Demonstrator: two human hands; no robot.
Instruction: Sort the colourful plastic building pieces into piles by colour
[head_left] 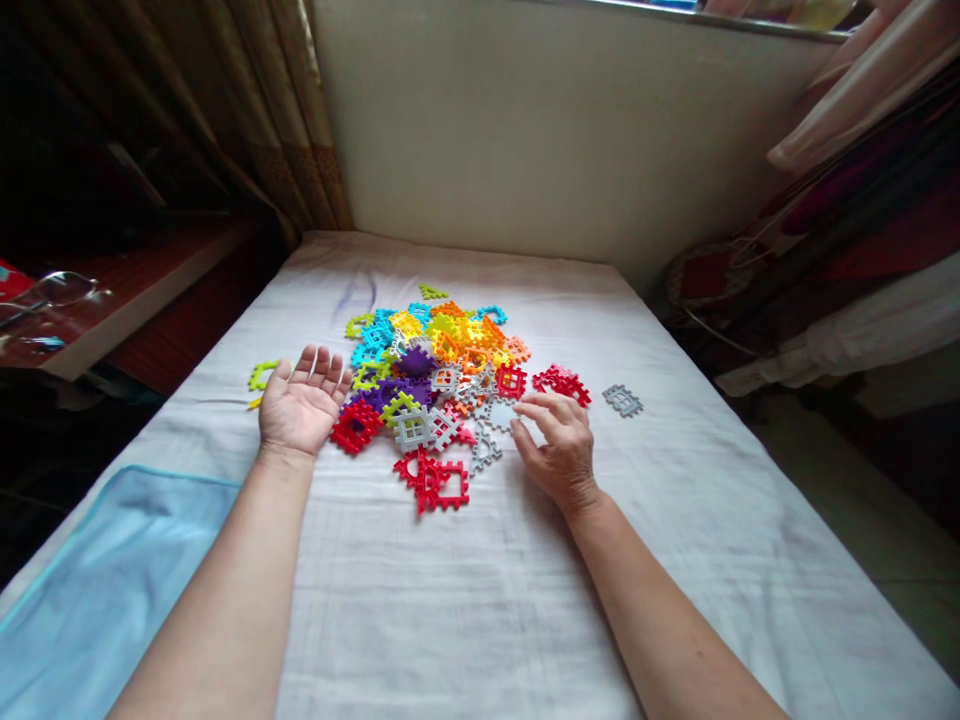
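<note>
A heap of interlocking plastic building tiles (450, 360) in several colours lies on the bed sheet. My left hand (304, 402) is open at the heap's left side, palm up and holding nothing. Close to its fingers is a red tile (357, 427). My right hand (556, 440) is at the heap's right edge, its thumb and fingers bent but apart. Their tips are beside a light grey tile (501, 413); whether they touch it I cannot tell. Red tiles (561, 382) lie just beyond that hand, partly behind it. Joined red tiles (433, 482) lie nearer to me.
A single grey tile (622, 400) lies apart on the right, and a green tile (262, 375) on the left. A light blue cloth (127, 560) covers the sheet's (450, 620) near left. A wall (525, 130) stands behind, with a curtain (277, 110) and hanging clothes (862, 200) at the sides.
</note>
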